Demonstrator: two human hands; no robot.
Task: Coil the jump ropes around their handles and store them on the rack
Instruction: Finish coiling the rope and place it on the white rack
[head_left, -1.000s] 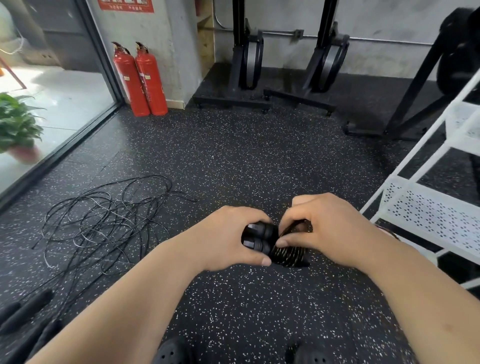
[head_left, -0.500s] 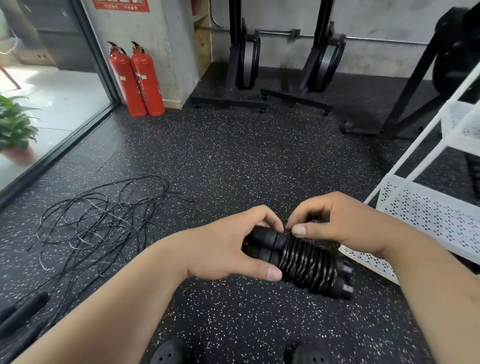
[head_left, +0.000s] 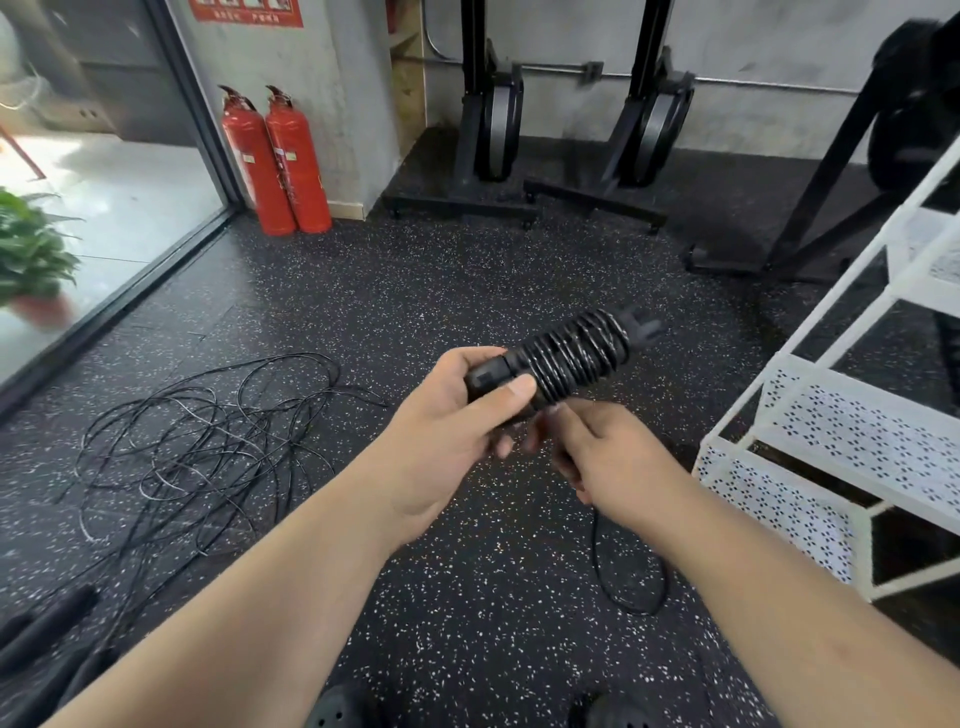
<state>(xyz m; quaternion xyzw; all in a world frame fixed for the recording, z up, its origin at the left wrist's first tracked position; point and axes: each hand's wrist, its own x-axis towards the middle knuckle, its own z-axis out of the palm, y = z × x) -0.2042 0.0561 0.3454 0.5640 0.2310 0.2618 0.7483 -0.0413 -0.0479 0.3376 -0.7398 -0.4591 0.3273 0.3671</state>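
My left hand (head_left: 447, 431) grips the near end of a pair of black jump rope handles (head_left: 566, 358) with black rope coiled tightly round them. The bundle tilts up and away to the right. Just below it, my right hand (head_left: 608, 457) has its fingers curled at the rope's loose tail. A loop of that rope (head_left: 628, 571) hangs down under the right wrist. A tangle of other black ropes (head_left: 208, 447) lies on the floor to the left, with several black handles (head_left: 47, 623) at the lower left. The white perforated rack (head_left: 852, 447) stands at the right.
Two red fire extinguishers (head_left: 275, 161) stand against the wall at the back left. Black machines (head_left: 571, 130) line the far wall. A potted plant (head_left: 31, 260) sits behind the glass at the left. My black shoes show at the bottom edge.
The coiled bundle swung from pointing down-right to pointing up-right. My right hand dropped from above the coil to below it, and a loose loop of rope now hangs under it.
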